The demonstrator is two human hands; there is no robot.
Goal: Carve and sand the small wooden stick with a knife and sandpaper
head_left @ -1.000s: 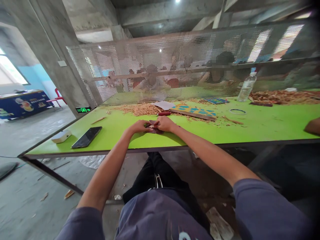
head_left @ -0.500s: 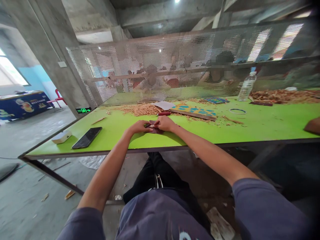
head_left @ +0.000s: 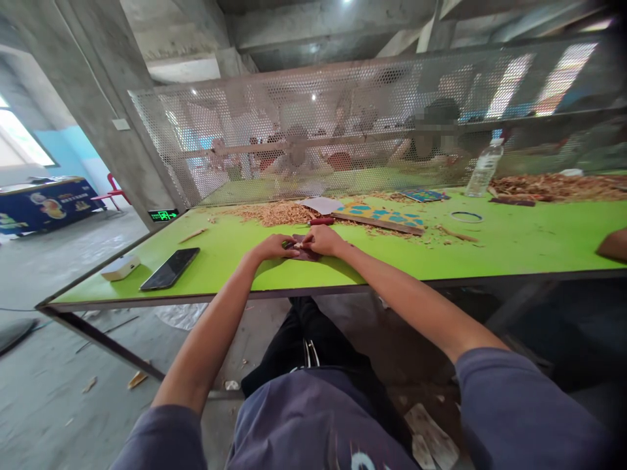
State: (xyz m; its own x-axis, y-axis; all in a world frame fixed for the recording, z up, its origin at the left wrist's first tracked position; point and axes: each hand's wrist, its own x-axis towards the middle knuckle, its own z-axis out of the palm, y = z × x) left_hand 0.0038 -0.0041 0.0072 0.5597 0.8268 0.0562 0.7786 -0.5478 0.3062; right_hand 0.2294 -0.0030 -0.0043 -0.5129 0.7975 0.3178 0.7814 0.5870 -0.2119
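Note:
A dark reddish-brown sheet of what looks like sandpaper [head_left: 307, 256] lies on the green table near its front edge, under both hands. My left hand [head_left: 270, 247] grips the sheet's left side, its fingers curled and thumb at the front. A small dark green spot shows between those fingers; I cannot make out what it is. My right hand [head_left: 324, 241] pinches a small pale piece of wood [head_left: 298, 245] over the sheet, close to the left fingertips. Fingers hide much of the piece. Just beyond the right hand lies a red-handled tool [head_left: 321, 222].
Wood shavings [head_left: 277, 213], a white paper [head_left: 323, 206] and a yellow-and-blue patterned board [head_left: 382, 219] lie behind my hands. A phone [head_left: 170, 269] and a white box [head_left: 121, 268] are left. A water bottle [head_left: 484, 168] stands before the mesh screen [head_left: 235, 143]. Someone's arm [head_left: 612, 244] shows right.
Both hands stay almost in place, with only a slight shift of the fingers. A little more of the pale piece shows between them.

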